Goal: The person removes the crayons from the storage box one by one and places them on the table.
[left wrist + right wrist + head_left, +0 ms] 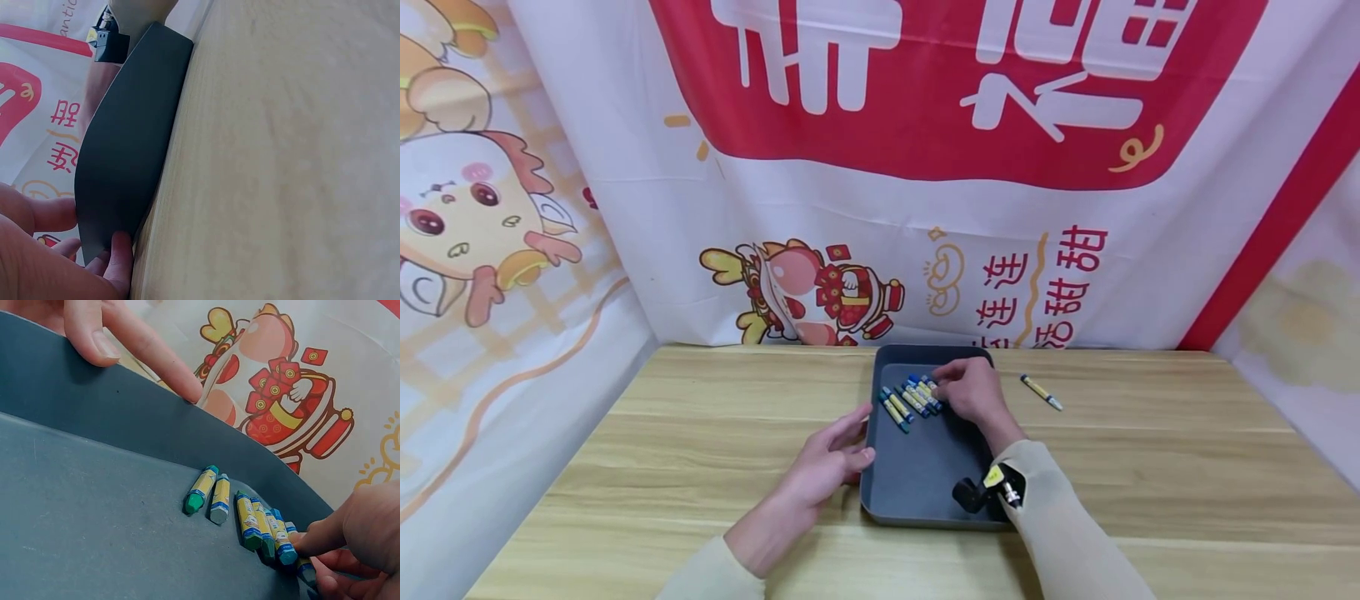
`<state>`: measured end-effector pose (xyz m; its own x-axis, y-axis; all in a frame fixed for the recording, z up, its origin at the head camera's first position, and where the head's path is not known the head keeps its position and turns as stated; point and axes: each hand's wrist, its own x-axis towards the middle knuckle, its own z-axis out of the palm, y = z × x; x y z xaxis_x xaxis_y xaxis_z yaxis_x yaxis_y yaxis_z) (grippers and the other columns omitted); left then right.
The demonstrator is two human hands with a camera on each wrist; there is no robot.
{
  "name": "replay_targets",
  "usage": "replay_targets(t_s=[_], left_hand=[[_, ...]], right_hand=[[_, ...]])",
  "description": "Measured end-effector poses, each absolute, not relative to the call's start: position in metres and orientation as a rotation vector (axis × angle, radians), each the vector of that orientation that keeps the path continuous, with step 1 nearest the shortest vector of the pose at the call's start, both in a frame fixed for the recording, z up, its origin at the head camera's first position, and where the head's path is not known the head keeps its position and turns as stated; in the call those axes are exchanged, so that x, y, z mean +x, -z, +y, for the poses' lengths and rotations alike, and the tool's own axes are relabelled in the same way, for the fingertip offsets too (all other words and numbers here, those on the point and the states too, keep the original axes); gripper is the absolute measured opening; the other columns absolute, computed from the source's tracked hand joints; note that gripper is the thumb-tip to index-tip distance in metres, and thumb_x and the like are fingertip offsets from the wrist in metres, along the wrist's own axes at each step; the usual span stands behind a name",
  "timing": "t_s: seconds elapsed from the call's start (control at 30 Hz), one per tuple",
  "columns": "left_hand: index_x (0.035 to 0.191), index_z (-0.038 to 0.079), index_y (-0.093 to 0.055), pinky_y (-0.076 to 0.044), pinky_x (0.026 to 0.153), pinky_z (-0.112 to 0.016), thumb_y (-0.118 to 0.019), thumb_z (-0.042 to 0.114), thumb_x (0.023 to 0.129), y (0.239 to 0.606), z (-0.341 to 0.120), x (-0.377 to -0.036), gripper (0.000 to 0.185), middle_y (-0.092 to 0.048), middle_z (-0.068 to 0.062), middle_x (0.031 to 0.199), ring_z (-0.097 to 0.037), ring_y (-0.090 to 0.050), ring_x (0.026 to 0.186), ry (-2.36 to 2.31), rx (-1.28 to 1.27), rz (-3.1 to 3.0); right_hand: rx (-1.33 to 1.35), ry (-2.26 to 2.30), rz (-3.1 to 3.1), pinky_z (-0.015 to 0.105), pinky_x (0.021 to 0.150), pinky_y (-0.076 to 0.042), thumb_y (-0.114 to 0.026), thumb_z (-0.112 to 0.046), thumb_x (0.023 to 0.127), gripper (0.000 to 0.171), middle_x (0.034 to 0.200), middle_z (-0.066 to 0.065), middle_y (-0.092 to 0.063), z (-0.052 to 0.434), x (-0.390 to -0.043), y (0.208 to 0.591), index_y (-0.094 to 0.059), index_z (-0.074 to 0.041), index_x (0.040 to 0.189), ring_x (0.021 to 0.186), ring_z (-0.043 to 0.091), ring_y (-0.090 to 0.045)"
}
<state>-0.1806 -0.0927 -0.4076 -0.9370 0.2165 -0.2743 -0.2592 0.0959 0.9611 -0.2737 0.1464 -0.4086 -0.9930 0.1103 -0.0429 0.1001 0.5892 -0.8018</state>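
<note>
A dark grey rectangular tray [925, 475] holds several crayons with yellow-and-blue wrappers. Inside its far end, my right hand [972, 390] pinches a dark-tipped crayon [306, 570] at the right end of a row, thumb and fingers around it. Close beside that one lie more crayons, among them a blue-tipped crayon [281, 537] and a dark green crayon [248, 522]. A bright green crayon [201, 490] and a grey crayon [220, 499] sit slightly apart to the left. My left hand [827, 458] holds the tray's left wall, thumb over the rim, other fingers against the outside [119, 265].
One more crayon [1041, 392] lies on the wooden table [722, 433] to the right of the tray. A printed cloth [850, 200] hangs along the table's back edge. A small black camera [973, 493] on my right wrist is over the tray's near end.
</note>
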Motion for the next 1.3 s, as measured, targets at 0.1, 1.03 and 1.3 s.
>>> replay_targets(t_s=[0.1,1.03,1.3], left_hand=[[0.162,0.026,-0.045,-0.05,0.114,-0.053,-0.064,0.003,0.101,0.408,-0.093,-0.181,0.068,-0.04,-0.021,0.169,-0.043,-0.048,0.15,-1.902,-0.044,2.034],[0.163,0.025,-0.044,-0.051,0.114,-0.052,-0.064,0.003,0.1,0.408,-0.092,-0.181,0.069,-0.04,-0.022,0.169,-0.044,-0.049,0.149,-1.899,-0.03,2.03],[0.162,0.025,-0.045,-0.05,0.115,-0.054,-0.063,0.002,0.101,0.408,-0.093,-0.18,0.068,-0.039,-0.021,0.169,-0.044,-0.049,0.149,-1.903,-0.047,2.029]], right_hand=[[-0.194,-1.412,-2.784,0.046,0.101,-0.054,-0.08,-0.008,0.091,0.023,0.113,0.012,-0.08,0.146,-0.275,0.409,-0.082,-0.008,0.113,0.108,0.028,-0.069],[-0.137,-1.538,-2.698,0.044,0.096,-0.052,-0.074,-0.014,0.098,0.021,0.122,0.014,-0.077,0.157,-0.273,0.392,-0.081,-0.009,0.116,0.111,0.028,-0.065],[-0.13,-1.52,-2.673,0.041,0.093,-0.051,-0.073,-0.02,0.101,0.022,0.126,0.013,-0.074,0.174,-0.269,0.387,-0.08,-0.012,0.12,0.109,0.029,-0.063]])
